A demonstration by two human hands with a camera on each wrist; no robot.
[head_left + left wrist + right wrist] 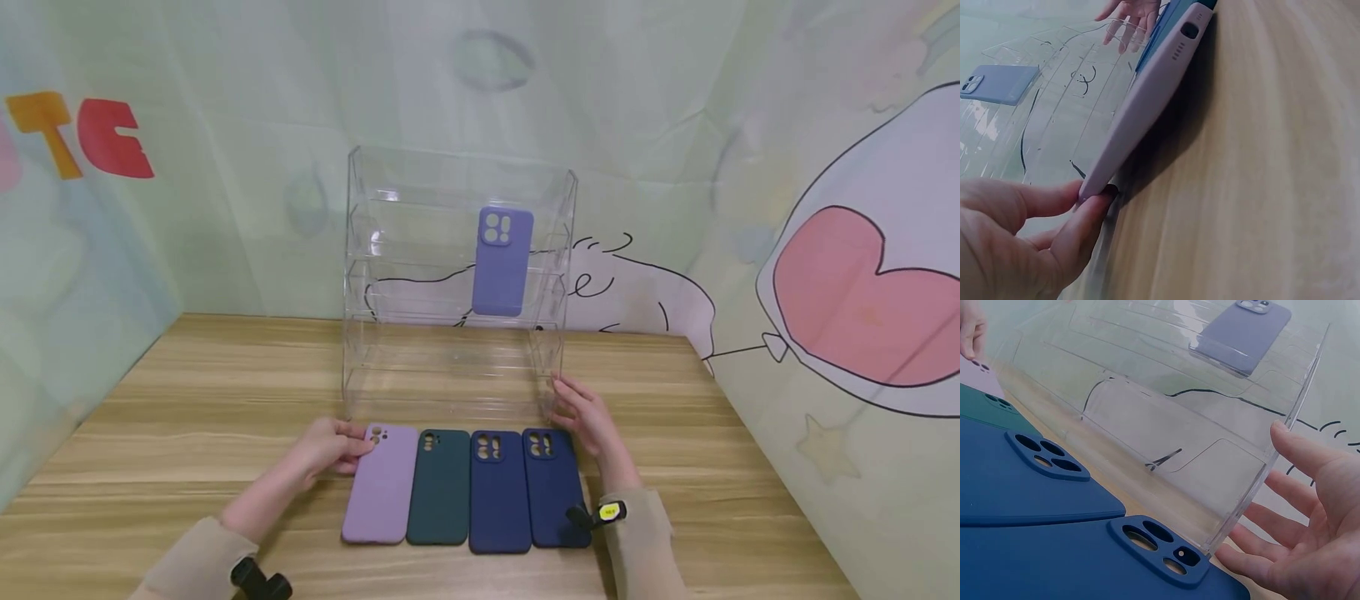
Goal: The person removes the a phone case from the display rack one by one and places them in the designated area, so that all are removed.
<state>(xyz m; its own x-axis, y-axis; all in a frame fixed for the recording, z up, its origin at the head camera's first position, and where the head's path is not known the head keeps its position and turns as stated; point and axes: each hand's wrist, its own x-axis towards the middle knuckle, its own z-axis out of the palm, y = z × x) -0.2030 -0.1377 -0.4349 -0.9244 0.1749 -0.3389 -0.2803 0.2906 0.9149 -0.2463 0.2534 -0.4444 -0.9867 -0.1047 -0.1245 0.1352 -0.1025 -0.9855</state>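
Observation:
In the head view a light purple phone case (pixel 381 487) lies at the left end of a row on the table. My left hand (pixel 330 450) pinches its upper left corner; in the left wrist view the thumb is on one face and a finger (pixel 1085 234) underneath. Beside it lie a dark green phone case (pixel 441 492) and two navy phone cases, one in the middle (pixel 499 504) and one at the right (pixel 553 492). My right hand (pixel 588 421) touches the right side of a clear tiered rack (pixel 450 408), fingers loosely extended along its edge (pixel 1254 487).
A violet-blue phone case (pixel 501 279) stands upright on the right part of one of the rack's tiers. The rack stands on the wood-grain table (pixel 247 375) behind the row. A printed curtain (pixel 247 208) hangs behind and at both sides.

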